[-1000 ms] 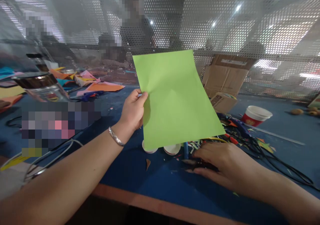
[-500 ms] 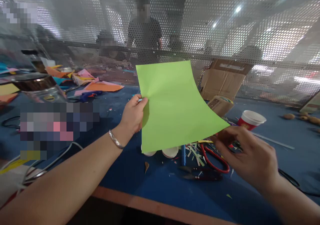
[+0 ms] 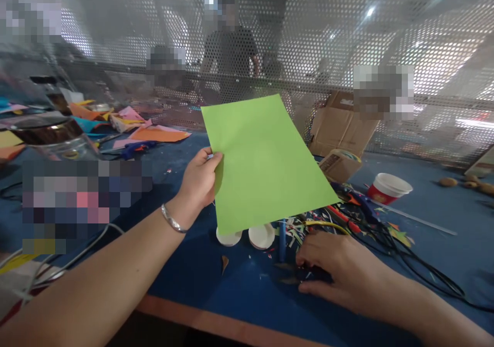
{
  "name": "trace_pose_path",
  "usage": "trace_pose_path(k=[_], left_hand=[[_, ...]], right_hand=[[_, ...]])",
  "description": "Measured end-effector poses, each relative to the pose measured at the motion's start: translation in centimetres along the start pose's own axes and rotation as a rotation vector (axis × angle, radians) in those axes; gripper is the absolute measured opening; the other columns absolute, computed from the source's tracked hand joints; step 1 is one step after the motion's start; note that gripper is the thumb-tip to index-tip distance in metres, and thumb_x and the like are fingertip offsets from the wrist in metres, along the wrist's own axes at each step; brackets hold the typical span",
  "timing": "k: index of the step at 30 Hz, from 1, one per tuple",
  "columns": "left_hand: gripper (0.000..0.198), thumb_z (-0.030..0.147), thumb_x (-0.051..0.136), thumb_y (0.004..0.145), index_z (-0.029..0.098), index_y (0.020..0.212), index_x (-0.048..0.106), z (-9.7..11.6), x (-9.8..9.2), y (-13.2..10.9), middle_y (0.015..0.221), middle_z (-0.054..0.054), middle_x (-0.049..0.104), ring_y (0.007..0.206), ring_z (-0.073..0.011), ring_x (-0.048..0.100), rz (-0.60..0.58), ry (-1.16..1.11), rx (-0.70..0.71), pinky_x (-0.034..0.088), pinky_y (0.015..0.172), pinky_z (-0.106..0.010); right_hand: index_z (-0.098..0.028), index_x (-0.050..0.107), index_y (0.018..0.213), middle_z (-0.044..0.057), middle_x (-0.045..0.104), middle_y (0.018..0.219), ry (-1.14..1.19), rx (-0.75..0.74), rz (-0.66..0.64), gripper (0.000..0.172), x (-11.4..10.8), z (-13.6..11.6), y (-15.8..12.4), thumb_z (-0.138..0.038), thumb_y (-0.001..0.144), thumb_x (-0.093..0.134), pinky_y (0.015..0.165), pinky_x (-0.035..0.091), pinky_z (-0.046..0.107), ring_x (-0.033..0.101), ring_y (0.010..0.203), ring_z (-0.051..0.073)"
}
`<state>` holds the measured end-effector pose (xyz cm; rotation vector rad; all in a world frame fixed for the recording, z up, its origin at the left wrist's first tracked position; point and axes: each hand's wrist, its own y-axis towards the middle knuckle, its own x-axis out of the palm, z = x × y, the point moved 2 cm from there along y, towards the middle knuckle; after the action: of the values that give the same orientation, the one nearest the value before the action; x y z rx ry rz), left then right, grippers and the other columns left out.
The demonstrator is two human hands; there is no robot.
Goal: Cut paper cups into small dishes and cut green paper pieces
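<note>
A sheet of light green paper [image 3: 266, 167] is held up over the table by my left hand [image 3: 200, 177], which pinches its left edge between thumb and fingers. My right hand [image 3: 339, 270] is down on the table, thumb and fingers closed around the handles of black thread snips [image 3: 285, 280], whose blades point left. The snips lie on the blue tabletop, their handles mostly hidden by my hand. Beyond the hand are a yellow-handled tool [image 3: 328, 225] and a blue stick [image 3: 282, 241]. Two round white pieces [image 3: 261, 237] show below the paper's lower edge.
Paper scraps and black cables [image 3: 405, 249] lie to the right, with a red-and-white paper cup [image 3: 389, 187] and a cardboard box [image 3: 339, 125] behind. Coloured paper [image 3: 158, 133] and a large jar [image 3: 50, 136] stand left. A perforated metal screen [image 3: 289, 43] closes the back; people show beyond it.
My right hand has let go of the paper's lower right corner and moved down and left to the thread snips. The paper, still in my left hand, has flattened and shifted slightly left.
</note>
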<state>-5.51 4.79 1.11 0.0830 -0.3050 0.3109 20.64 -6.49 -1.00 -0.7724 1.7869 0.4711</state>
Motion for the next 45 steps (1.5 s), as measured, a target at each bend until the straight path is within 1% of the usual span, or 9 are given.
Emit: trace_pose_path(k=[8,14,20,25,31,33,38,42,45], left_hand=[[0.014,0.013,0.061,0.082,0.021,0.092,0.057,-0.4,0.4,-0.4,0.072,-0.002,0.071,0.061,-0.0202,0.068,-0.087,-0.018,-0.098,0.056,0.055,-0.034],[0.015,0.012,0.061,0.082,0.021,0.093,0.055,0.0,-0.5,0.6,0.073,0.000,0.069,0.056,-0.0155,0.063,-0.003,-0.059,-0.054,0.052,0.051,-0.029],[0.016,0.011,0.059,0.082,0.021,0.093,0.055,0.2,-0.9,1.2,0.074,0.000,0.069,0.064,-0.0177,0.068,0.026,-0.084,-0.010,0.057,0.061,-0.033],[0.014,0.010,0.060,0.081,0.020,0.091,0.057,0.7,-0.7,0.9,0.080,-0.002,0.072,0.074,-0.0217,0.071,0.039,-0.081,0.000,0.059,0.070,-0.038],[0.012,0.009,0.057,0.085,0.020,0.089,0.056,1.2,-0.3,0.6,0.076,-0.001,0.070,0.072,-0.0204,0.071,0.057,-0.091,-0.005,0.060,0.071,-0.037],[0.013,0.008,0.057,0.085,0.020,0.091,0.057,1.2,-0.3,0.6,0.077,-0.001,0.071,0.072,-0.0200,0.071,0.059,-0.094,-0.001,0.060,0.071,-0.037],[0.013,0.010,0.058,0.085,0.020,0.093,0.059,1.0,-0.6,0.7,0.083,-0.003,0.073,0.080,-0.0218,0.072,0.043,-0.077,0.051,0.059,0.070,-0.035],[0.013,0.011,0.059,0.084,0.021,0.093,0.059,0.6,-0.6,0.9,0.080,-0.002,0.072,0.076,-0.0210,0.071,0.036,-0.077,0.075,0.058,0.068,-0.034],[0.013,0.010,0.060,0.084,0.020,0.093,0.059,0.6,-0.7,1.0,0.077,-0.001,0.071,0.074,-0.0202,0.070,0.045,-0.088,0.092,0.058,0.066,-0.033]], right_hand=[[-0.019,0.067,0.090,0.007,0.069,0.092,-0.091,0.038,0.043,0.018,0.5,0.7,0.5,-0.036,0.094,0.060,0.074,0.046,0.034,0.064,0.086,0.023],[-0.019,0.067,0.099,0.006,0.068,0.092,-0.042,-0.039,0.070,0.017,0.7,0.3,1.1,-0.034,0.096,0.059,0.072,0.045,0.032,0.062,0.085,0.021],[-0.019,0.068,0.106,0.007,0.067,0.094,-0.016,-0.112,0.064,0.018,0.9,-0.2,1.2,-0.028,0.099,0.054,0.076,0.047,0.033,0.061,0.089,0.021],[-0.018,0.068,0.099,0.007,0.066,0.093,-0.048,-0.164,0.078,0.018,1.2,-1.3,1.2,-0.020,0.099,0.051,0.074,0.047,0.032,0.061,0.086,0.019],[-0.015,0.067,0.086,0.007,0.065,0.086,-0.168,-0.290,0.080,0.031,1.6,-3.0,3.5,-0.015,0.101,0.040,0.067,0.047,0.033,0.057,0.076,0.019],[-0.015,0.067,0.086,0.008,0.066,0.086,-0.201,-0.296,0.083,0.031,1.7,-3.4,4.1,-0.016,0.101,0.041,0.069,0.049,0.033,0.058,0.079,0.021],[-0.016,0.067,0.113,0.011,0.070,0.105,-0.198,-0.326,0.108,0.027,2.3,-4.3,5.0,-0.024,0.103,0.044,0.084,0.053,0.037,0.061,0.097,0.023],[-0.018,0.056,0.137,0.012,0.066,0.130,-0.208,-0.405,0.083,0.041,3.2,-4.8,6.3,-0.040,0.105,0.041,0.099,0.049,0.044,0.057,0.116,0.026],[-0.018,0.053,0.142,0.012,0.061,0.139,-0.212,-0.310,0.084,0.051,3.1,-4.4,7.8,-0.049,0.103,0.042,0.102,0.047,0.047,0.055,0.121,0.028]])
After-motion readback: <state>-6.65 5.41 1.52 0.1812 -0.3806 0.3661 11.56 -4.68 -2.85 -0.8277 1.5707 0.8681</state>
